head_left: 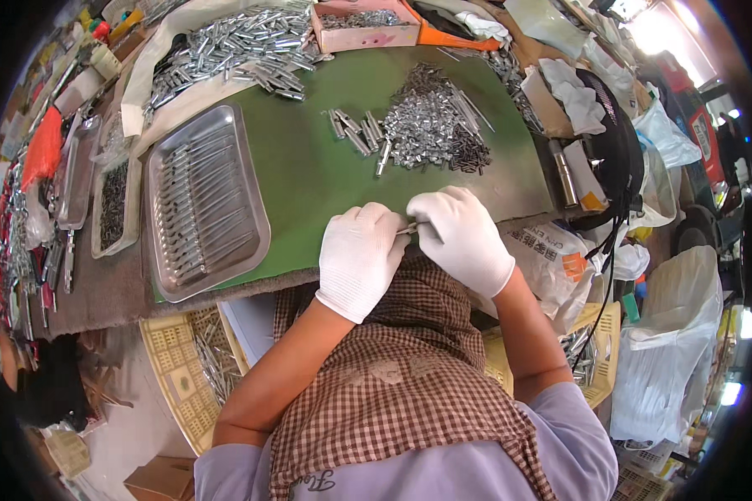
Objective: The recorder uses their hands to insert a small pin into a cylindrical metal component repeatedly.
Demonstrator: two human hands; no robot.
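Note:
White knit gloves cover both of my hands, which meet over the near edge of the green work mat (301, 167). Between the fingertips is a small silvery metal part (407, 229), mostly hidden by the gloves. My left hand (358, 260) pinches one end of it, and my right hand (462, 236) is closed on the other end. Beyond them lies a heap of small shiny and dark metal pieces (422, 134). Several short metal tubes (357, 134) lie just left of that heap. To the left, a steel tray (257, 213) holds a row of long thin metal rods with thicker silvery sections.
At the back are a large pile of metal tubes (234, 50) and a pink box (368, 36) of small parts. A narrow bin (132, 209) stands left of the tray. Yellow plastic crates (175, 376) flank my lap. Plastic bags (668, 351) crowd the right side.

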